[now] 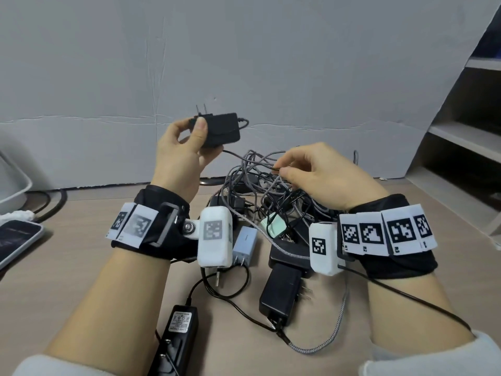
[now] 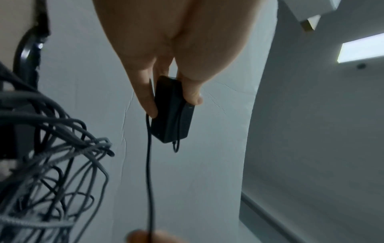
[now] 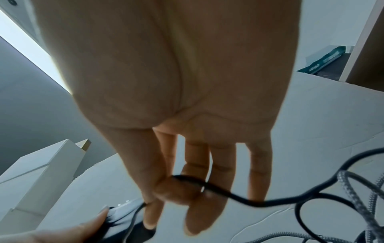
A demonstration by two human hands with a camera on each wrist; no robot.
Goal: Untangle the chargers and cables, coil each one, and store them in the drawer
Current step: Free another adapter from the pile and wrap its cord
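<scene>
Left hand pinches a black charger between thumb and fingers; its cable hangs straight down; tangled cables lie left.

A black charger is lifted above the table, its two prongs pointing up, and its thin black cable hangs down into the pile. The pile is a knot of grey braided and black cables, raised a little in the middle. Around it on the table lie a light blue adapter, a pale green one, a black adapter and a long black charger; how many separate cables there are is perhaps not possible to count.
</scene>
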